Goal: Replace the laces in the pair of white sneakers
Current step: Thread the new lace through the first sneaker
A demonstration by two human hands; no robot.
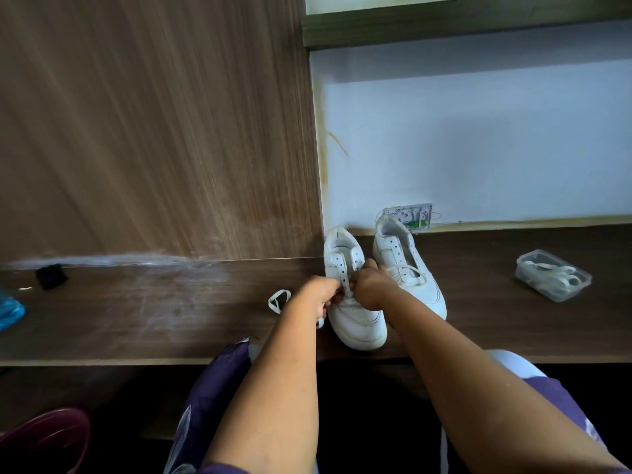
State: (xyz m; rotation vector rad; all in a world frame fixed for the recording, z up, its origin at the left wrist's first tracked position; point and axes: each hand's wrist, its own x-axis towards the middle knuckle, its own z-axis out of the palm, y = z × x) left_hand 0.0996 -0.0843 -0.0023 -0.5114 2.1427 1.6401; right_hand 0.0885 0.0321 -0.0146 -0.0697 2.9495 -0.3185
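Two white sneakers stand side by side on the dark wooden desk (171,319), toes toward me. Over the laced middle of the left sneaker (355,319), my left hand (319,295) and my right hand (371,285) meet, fingers curled, each pinching a white lace (347,289) at the eyelets. The upper eyelets of that shoe are bare. The right sneaker (410,268) has a lace running loosely across its lower eyelets. A loose loop of white lace (278,300) lies on the desk just left of my left wrist.
A clear plastic box (554,275) holding white laces sits at the desk's right. A small black object (51,277) and a blue plastic thing (10,311) lie at the far left. A wall socket (410,215) is behind the shoes. A wooden panel rises at the back left.
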